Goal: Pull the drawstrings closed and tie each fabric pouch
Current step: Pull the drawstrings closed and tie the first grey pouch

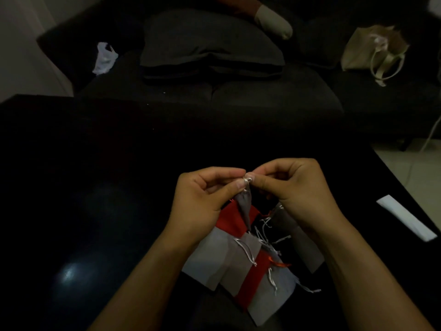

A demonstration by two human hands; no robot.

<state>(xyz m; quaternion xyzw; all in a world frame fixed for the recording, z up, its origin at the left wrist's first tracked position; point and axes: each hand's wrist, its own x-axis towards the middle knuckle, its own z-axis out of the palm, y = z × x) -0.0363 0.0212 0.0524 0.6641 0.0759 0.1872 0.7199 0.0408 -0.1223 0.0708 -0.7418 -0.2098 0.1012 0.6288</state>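
A dark sofa (214, 91) spanned the far side of the scene. On it lay a large grey cushion (210, 41) at centre, a cream tote bag (374, 51) to the far right, and a small white plastic bag (105, 57) to the far left. A limb in a pale covering (274, 22) rested above the cushion; what it was could not be told for certain.

A black glossy table (95, 187) filled the near half of the scene, with a light reflection at its near left. A white paper strip (405, 217) lay at its right edge.

A pile of flat pouches (238, 256), grey and red, lay on the table at near centre, between the two forearms. Loose white drawstrings (265, 232) trailed across the pile, and one orange string (276, 262) showed near its middle.

The left hand (202, 194) and the right hand (296, 189) were raised above the far end of the pile, fingertips meeting. Both hands were curled. Between them hung one grey pouch (316, 204) (245, 206), its mouth gathered to a point and its body tapering downward toward the pile. The left thumb and forefinger pinched the gathered neck. The right thumb and forefinger pinched the white drawstring loop (247, 180) at the top of the neck. Whether a knot had been formed could not be determined.
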